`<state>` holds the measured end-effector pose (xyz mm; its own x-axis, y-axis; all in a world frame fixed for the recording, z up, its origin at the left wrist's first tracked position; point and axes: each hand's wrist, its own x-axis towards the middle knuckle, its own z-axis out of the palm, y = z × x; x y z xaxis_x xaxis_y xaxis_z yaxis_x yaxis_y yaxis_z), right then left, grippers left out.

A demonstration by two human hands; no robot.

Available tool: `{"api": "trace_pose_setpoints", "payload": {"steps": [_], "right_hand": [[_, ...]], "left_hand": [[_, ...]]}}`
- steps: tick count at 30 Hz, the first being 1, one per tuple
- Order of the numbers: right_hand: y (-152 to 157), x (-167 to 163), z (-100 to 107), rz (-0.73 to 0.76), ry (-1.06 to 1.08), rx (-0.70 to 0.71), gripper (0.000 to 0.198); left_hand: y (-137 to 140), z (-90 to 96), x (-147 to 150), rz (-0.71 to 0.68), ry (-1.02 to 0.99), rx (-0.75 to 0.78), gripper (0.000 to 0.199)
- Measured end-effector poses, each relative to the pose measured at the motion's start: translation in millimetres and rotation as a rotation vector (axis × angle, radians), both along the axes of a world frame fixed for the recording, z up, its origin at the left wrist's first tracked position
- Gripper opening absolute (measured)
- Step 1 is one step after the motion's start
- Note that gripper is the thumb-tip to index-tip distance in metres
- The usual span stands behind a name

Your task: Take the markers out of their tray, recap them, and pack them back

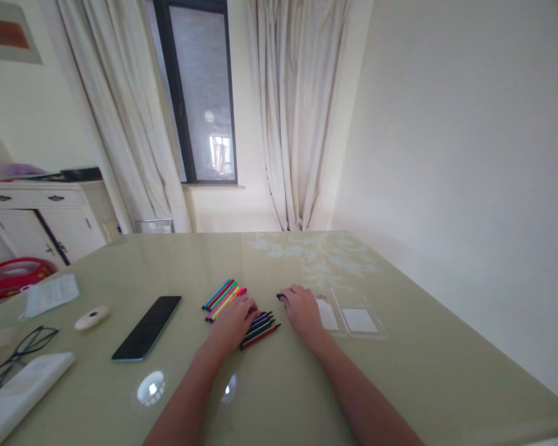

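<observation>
On the table lie felt-tip pens in two groups. Bright pens [221, 300] in blue, red, green, pink and yellow fan out beyond my left hand [235, 321], which rests partly over them. Darker pens [261, 328], with a dark red one [260, 337] nearest me, point rightward under its fingertips. The fingers of that hand are curled, and whatever is inside them is hidden. My right hand [302, 308] is closed around a short dark piece, seemingly a dark felt-tip pen [280, 297], of which only the end shows. A clear plastic case [360, 319] with white inserts lies beside the right wrist, partly covered.
Left of the pens is a black phone [147, 327]. Farther left are a white oval object [92, 318], glasses [21, 353], a face mask [52, 295] and a long white object [25, 396]. A wall [469, 186] borders the table [423, 365] on the right.
</observation>
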<state>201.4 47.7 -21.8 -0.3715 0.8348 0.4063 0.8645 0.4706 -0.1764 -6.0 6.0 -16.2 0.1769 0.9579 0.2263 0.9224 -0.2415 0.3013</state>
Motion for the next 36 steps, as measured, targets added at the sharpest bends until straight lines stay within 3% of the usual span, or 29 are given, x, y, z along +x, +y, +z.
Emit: {"api": "trace_pose_setpoints", "payload": {"steps": [8, 12, 16, 19, 23, 27, 32, 34, 36], "right_hand": [[-3.1, -1.8, -4.9, -0.051, -0.109, -0.009, 0.019], [-3.4, -1.2, -4.3, -0.071, -0.066, -0.025, 0.016], [-5.7, 2.8, -2.3, -0.024, 0.061, -0.014, 0.025], [-9.1, 0.9, 0.0, 0.097, 0.143, 0.037, 0.044], [-11.9, -5.0, 2.1, 0.239, 0.093, 0.053, 0.026], [-2.1, 15.0, 8.0, 0.291, 0.028, 0.085, 0.019], [23.6, 72.1, 16.0, -0.088, 0.345, 0.144, 0.028], [26.9, 78.9, 15.1, -0.177, 0.378, 0.124, 0.028], [23.5, 70.0, 12.3, -0.156, 0.324, 0.057, 0.027]], "left_hand": [[3.9, -5.8, -20.7, 0.356, 0.071, 0.049, 0.018], [1.4, -9.1, -22.3, 0.383, 0.114, 0.031, 0.012], [1.6, -3.2, -18.8, 0.321, 0.128, 0.039, 0.015], [2.6, 3.5, -8.5, 0.158, 0.062, 0.082, 0.016], [-0.3, 5.7, 11.4, -0.049, -0.086, 0.110, 0.025], [-3.3, 4.8, 7.5, -0.090, -0.071, 0.103, 0.030], [1.7, 7.3, -32.5, 0.225, -0.115, 0.066, 0.035], [4.0, 5.3, -38.5, 0.232, -0.105, 0.063, 0.033], [5.1, 1.2, -34.6, 0.160, -0.057, 0.055, 0.027]]}}
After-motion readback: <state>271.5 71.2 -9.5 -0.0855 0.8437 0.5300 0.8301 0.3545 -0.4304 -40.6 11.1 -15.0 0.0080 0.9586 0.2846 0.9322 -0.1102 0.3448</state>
